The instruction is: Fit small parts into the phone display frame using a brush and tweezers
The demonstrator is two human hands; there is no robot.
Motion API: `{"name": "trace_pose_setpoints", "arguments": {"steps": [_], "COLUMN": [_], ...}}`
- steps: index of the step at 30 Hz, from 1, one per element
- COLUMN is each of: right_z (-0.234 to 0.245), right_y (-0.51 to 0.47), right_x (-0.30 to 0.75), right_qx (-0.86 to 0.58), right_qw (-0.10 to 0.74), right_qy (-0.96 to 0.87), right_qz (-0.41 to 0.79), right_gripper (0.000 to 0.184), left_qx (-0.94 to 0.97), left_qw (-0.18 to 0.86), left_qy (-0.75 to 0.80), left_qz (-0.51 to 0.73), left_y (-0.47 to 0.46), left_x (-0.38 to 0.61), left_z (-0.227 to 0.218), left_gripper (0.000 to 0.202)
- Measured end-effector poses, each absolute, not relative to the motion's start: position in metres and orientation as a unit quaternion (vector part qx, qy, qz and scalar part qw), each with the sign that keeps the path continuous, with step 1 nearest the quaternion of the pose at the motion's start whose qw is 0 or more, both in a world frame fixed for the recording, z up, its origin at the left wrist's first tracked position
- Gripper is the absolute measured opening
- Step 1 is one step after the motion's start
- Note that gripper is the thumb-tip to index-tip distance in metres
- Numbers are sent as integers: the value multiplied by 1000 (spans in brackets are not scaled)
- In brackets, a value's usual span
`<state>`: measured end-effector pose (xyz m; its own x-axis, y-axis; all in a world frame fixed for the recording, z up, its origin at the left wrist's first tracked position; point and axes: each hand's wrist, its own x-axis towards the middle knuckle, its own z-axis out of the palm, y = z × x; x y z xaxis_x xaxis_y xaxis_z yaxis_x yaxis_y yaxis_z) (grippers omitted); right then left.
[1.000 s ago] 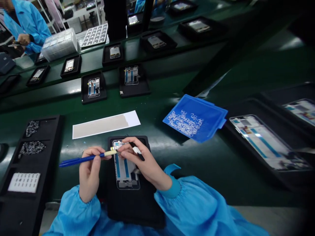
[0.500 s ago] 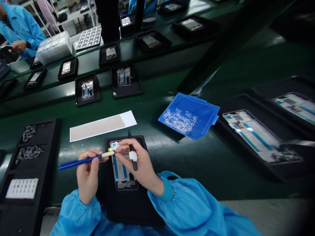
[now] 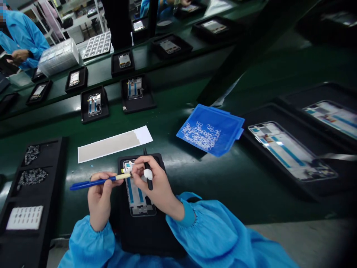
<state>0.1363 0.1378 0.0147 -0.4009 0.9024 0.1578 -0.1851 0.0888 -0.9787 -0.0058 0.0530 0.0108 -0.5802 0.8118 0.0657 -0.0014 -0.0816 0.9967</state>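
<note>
My left hand (image 3: 100, 197) grips a blue pen-shaped tool (image 3: 92, 183) with a cream-coloured end, held nearly level and pointing right. The thumb and fingertips of my right hand (image 3: 154, 182) are pinched at that cream end; a tiny dark bit seems to be there, too small to name. Black tweezers (image 3: 150, 184) with a white wrapping around them are tucked in the same hand, points upward. Below both hands an opened phone frame (image 3: 136, 201) with blue strips lies on a black tray (image 3: 150, 234); my right hand covers part of it.
A black compartment tray (image 3: 52, 186) with small dark parts and a white part holder (image 3: 25, 217) stands left. Ahead lies a white-edged strip sheet (image 3: 111, 145); to the right, a blue tray (image 3: 228, 126) of small white rings. Another phone frame (image 3: 290, 149) sits far right. A co-worker (image 3: 25, 33) is back left.
The view has shifted slightly. The pen-shaped tool has moved a little to the right, its cream end closer to my right fingertips. Both hands keep their holds.
</note>
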Motion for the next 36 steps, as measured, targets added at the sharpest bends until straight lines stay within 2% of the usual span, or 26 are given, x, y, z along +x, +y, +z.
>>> {"name": "trace_pose_setpoints", "arguments": {"steps": [3,5,7,9,12,14,16,18,20,22,24,27,31,36], "right_z": [19,20,20,16,7,1,-1,-1,-1,-4,-11,-21,-24,-25], "right_y": [137,145,164,195,243,262,261,245,222,201,189,182,174,165], "right_x": [140,150,170,201,254,277,281,266,238,209,185,168,170,180], "right_qx": [-304,-323,-375,-452,-578,-603,-579,-529,-461,-368,-337,-352,-343,-311], "right_qw": [443,456,496,524,399,310,290,342,395,370,316,267,270,289], "right_qy": [-590,-609,-638,-667,-709,-735,-760,-775,-793,-835,-858,-870,-874,-871], "right_qz": [602,563,455,275,57,-17,-62,-55,42,172,226,220,213,248], "right_gripper": [18,16,17,19,21,22,28,29,19,18,18,27,46,46], "left_qx": [284,273,277,295,343,384,422,456,486,511,524,531,540,568], "left_qw": [369,390,386,363,314,277,235,197,166,143,130,128,133,142], "left_qy": [580,570,574,593,631,652,668,679,684,687,691,695,697,703], "left_qz": [668,670,667,655,621,592,566,541,518,496,480,468,453,404], "left_y": [59,62,63,62,62,63,66,69,72,75,78,79,76,71], "left_x": [-3,-3,-4,-7,-9,-9,-7,-6,-6,-7,-7,-6,-5,-2], "left_z": [12,13,14,14,13,12,11,11,10,8,6,3,0,6], "left_gripper": [29,30,29,28,26,23,20,18,20,23,25,24,21,20]}}
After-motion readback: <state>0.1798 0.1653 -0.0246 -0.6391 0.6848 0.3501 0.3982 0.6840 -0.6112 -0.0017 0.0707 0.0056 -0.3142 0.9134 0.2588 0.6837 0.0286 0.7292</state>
